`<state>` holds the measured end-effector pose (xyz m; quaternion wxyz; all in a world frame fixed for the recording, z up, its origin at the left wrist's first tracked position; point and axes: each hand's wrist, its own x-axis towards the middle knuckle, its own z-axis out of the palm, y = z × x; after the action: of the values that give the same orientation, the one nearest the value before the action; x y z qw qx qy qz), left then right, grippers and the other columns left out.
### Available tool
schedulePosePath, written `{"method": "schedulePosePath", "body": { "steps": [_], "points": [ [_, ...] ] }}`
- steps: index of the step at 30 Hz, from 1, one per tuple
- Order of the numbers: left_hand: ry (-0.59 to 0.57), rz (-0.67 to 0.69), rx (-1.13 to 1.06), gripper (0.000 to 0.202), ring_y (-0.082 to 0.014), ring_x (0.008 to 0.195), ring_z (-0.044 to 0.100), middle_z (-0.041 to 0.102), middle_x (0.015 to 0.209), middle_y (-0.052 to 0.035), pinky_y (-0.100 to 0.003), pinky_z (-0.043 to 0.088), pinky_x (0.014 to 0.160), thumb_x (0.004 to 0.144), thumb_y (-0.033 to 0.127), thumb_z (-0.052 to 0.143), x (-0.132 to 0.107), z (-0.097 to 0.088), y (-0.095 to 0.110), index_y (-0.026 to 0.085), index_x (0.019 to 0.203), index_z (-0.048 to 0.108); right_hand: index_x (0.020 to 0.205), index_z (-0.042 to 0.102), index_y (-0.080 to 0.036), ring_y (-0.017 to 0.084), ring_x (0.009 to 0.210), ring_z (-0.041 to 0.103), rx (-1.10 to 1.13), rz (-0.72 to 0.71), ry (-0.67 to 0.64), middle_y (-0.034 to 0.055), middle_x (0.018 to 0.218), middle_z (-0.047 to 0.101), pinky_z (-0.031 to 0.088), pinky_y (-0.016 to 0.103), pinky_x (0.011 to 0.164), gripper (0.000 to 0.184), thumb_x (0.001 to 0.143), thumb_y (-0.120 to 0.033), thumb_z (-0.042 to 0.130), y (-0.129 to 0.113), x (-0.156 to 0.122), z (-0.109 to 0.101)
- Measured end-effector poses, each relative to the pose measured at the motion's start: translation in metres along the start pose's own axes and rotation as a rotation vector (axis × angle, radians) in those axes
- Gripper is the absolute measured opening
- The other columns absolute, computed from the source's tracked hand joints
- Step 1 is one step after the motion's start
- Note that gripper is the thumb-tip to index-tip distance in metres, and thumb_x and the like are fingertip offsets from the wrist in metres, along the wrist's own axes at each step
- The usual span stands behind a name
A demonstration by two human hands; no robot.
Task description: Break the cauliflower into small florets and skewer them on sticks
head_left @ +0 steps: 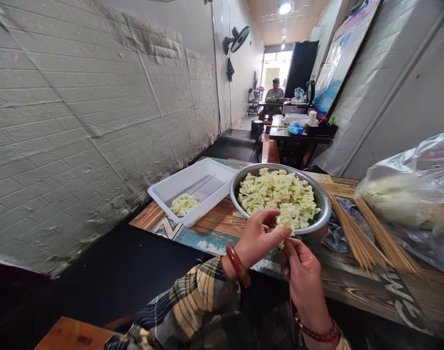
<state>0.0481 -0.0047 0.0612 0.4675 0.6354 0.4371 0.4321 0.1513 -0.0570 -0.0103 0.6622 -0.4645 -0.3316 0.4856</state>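
Note:
In front of the metal bowl's near rim, my left hand (pixel 260 236) curls its thumb and fingers around a small cauliflower floret (pixel 281 241). My right hand (pixel 305 270) is closed in a pinch just below, close to the left thumb. A thin line under the right hand looks like a skewer, mostly hidden by the fingers. Pale cauliflower pieces (pixel 276 192) heap up in the round metal bowl (pixel 326 214). To the left, a white plastic tray (pixel 163 187) holds skewered cauliflower (pixel 184 204) at its near end, with thin sticks reaching toward the far side.
Bundles of bamboo skewers (pixel 353 233) lie on a grey cloth (pixel 334 240) right of the bowl. A clear plastic bag (pixel 407 189) with whole cauliflower stands at the far right. A brick-patterned wall borders the left. Another person (pixel 275 91) sits at a table far back.

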Motion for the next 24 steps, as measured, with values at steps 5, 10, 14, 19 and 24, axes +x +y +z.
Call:
{"method": "schedulePosePath", "body": {
  "steps": [5,10,14,19,24],
  "points": [
    [0.076,-0.051,-0.165,0.015,-0.0099,0.067,0.049,0.056,0.075,-0.0004,-0.02,0.04,0.061,0.076,0.027,0.056,0.001,0.009,-0.007,0.014,0.082,0.06,0.093,0.062,-0.017,0.008,0.044,0.037,-0.194,-0.054,-0.037,-0.0064,0.054,0.046,0.03,0.021,0.041,0.03,0.083,-0.045,0.058,0.004,0.0,-0.004],
    [0.108,-0.086,-0.341,0.01,-0.0081,0.062,0.047,0.054,0.071,0.0017,-0.018,0.037,0.055,0.072,0.021,0.057,0.003,0.009,-0.01,0.015,0.08,0.057,0.103,0.065,-0.018,0.01,0.047,0.044,-0.305,-0.08,-0.065,-0.0036,0.061,0.054,0.037,0.022,0.046,0.033,0.084,-0.044,0.056,0.005,-0.004,-0.01],
    [0.112,-0.097,-0.382,0.012,-0.0085,0.062,0.048,0.053,0.069,0.0016,-0.019,0.038,0.057,0.073,0.024,0.057,0.002,0.009,-0.009,0.015,0.08,0.057,0.103,0.066,-0.017,0.01,0.046,0.047,-0.306,-0.059,-0.038,-0.0018,0.064,0.057,0.038,0.022,0.044,0.034,0.083,-0.043,0.057,0.005,-0.007,-0.013],
    [0.119,-0.168,-0.346,0.017,-0.0077,0.057,0.044,0.052,0.066,0.0023,-0.019,0.035,0.053,0.068,0.028,0.062,0.002,0.012,-0.001,0.015,0.078,0.058,0.098,0.068,-0.017,0.009,0.044,0.044,-0.341,-0.082,-0.013,-0.0026,0.06,0.055,0.036,0.022,0.043,0.032,0.082,-0.043,0.058,0.006,-0.008,-0.013],
    [0.136,-0.148,-0.273,0.013,-0.007,0.056,0.041,0.049,0.062,0.0035,-0.018,0.033,0.052,0.069,0.027,0.061,0.003,0.018,0.007,0.015,0.068,0.055,0.097,0.066,-0.018,0.01,0.045,0.041,-0.299,-0.093,0.008,-0.0037,0.058,0.051,0.034,0.022,0.043,0.031,0.082,-0.044,0.058,0.01,-0.008,-0.013]
  ]
}}
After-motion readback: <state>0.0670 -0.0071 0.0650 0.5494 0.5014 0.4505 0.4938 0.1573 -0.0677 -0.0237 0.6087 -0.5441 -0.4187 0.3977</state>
